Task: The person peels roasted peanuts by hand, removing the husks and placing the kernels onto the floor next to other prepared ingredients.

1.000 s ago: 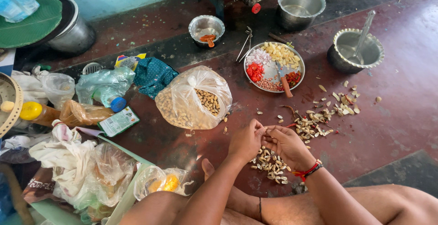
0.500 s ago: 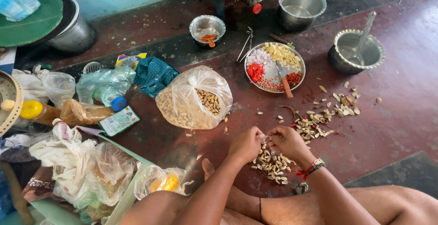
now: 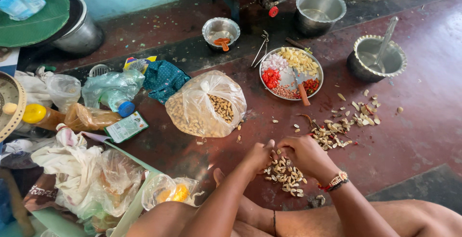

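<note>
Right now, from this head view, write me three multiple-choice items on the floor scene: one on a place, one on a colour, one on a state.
1. Where does the clear plastic bag of peanuts lie?
A. Left of the round metal plate
B. Inside the metal pot
C. On the green lid

2. What colour is the cap on the bottle lying by the bag?
A. Red
B. Blue
C. White

3. How are the left hand and right hand placed?
A. Spread far apart
B. Resting on the knees
C. Close together above a small pile of peanuts

Answers:
1. A: the bag sits on the red floor, beside the plate of chopped food.
2. B: the cap shows blue.
3. C: both hands meet over the pile, pinching something too small to make out.
</note>
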